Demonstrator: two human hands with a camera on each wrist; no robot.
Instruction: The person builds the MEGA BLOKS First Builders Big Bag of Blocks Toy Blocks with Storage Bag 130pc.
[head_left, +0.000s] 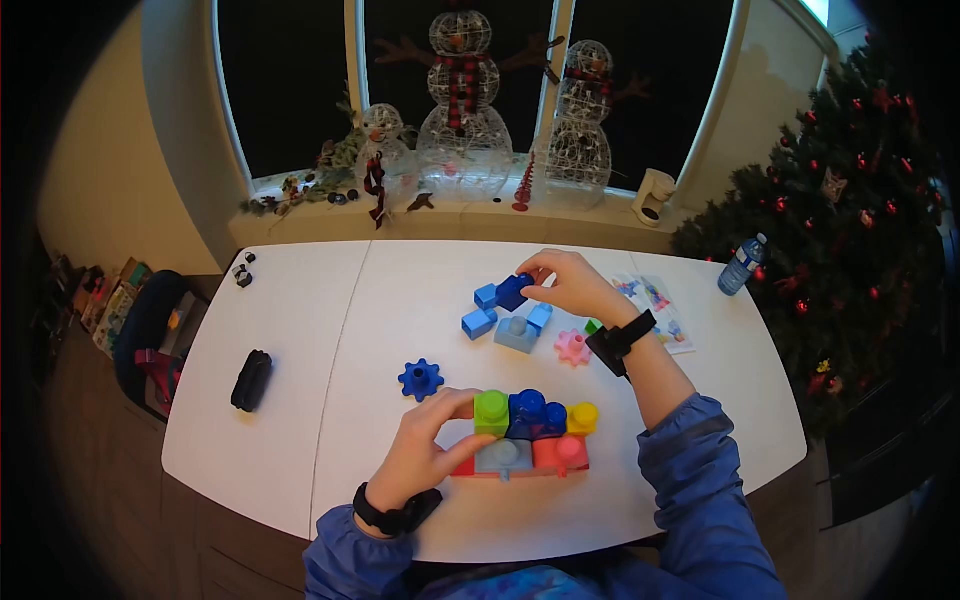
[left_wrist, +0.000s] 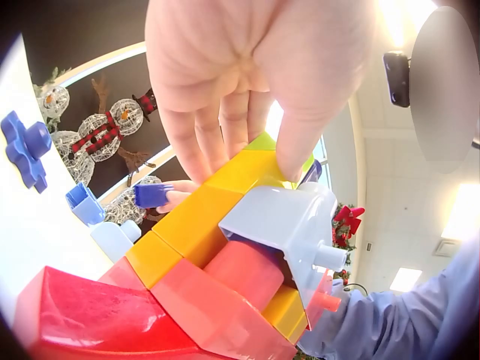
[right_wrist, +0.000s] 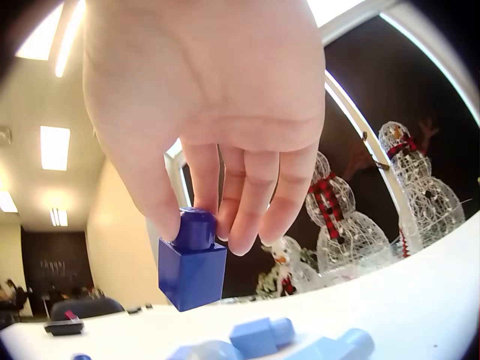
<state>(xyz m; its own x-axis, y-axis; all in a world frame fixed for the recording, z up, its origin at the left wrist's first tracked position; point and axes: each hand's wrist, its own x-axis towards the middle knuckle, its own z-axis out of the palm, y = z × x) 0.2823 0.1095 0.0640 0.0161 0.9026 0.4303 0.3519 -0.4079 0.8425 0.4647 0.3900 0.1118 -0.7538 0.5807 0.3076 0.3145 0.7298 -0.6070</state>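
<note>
Near the table's front, my left hand (head_left: 428,440) grips the left end of a built block structure, thumb and fingers around its lime green block (head_left: 491,412). Dark blue blocks (head_left: 530,412) and a yellow block (head_left: 582,418) continue that row, with a grey block (head_left: 503,456) and a coral block (head_left: 562,455) on the near side. Orange-yellow blocks (left_wrist: 195,217) show on another face in the left wrist view. Farther back, my right hand (head_left: 570,285) pinches a dark blue building block (right_wrist: 191,270) by its round stud, above loose light blue blocks (head_left: 480,322).
A blue gear-shaped piece (head_left: 421,379) lies left of the loose blocks, a pink one (head_left: 573,347) to their right. Beyond my right wrist is a picture sheet (head_left: 680,330). A water bottle (head_left: 742,265) stands at the right edge; a black case (head_left: 252,380) lies left.
</note>
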